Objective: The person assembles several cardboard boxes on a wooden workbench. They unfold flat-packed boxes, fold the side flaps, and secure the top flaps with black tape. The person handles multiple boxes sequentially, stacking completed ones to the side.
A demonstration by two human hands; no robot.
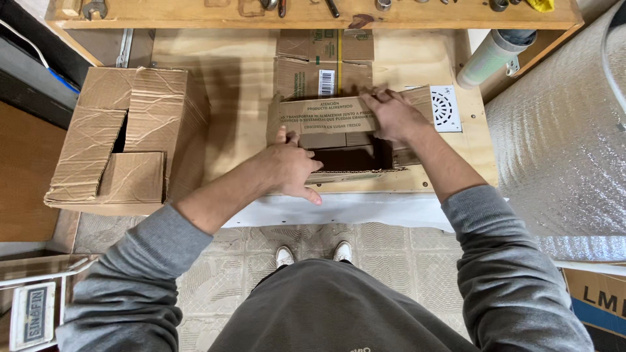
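A small brown cardboard box (326, 117) stands open on a low plywood platform (241, 85), its flaps spread and its dark inside showing. My left hand (290, 168) rests on the box's near left flap, fingers pressing it down. My right hand (391, 114) lies flat on the far flap, palm down, fingers spread toward the left. Grey sleeves cover both forearms.
A larger closed crumpled cardboard box (124, 137) sits at the platform's left. A white square drain grate (446, 108) lies right of the small box, a pale tube (492, 57) beyond it. Tools lie on a wooden shelf (313, 13) above. Bubble wrap (561, 130) fills the right.
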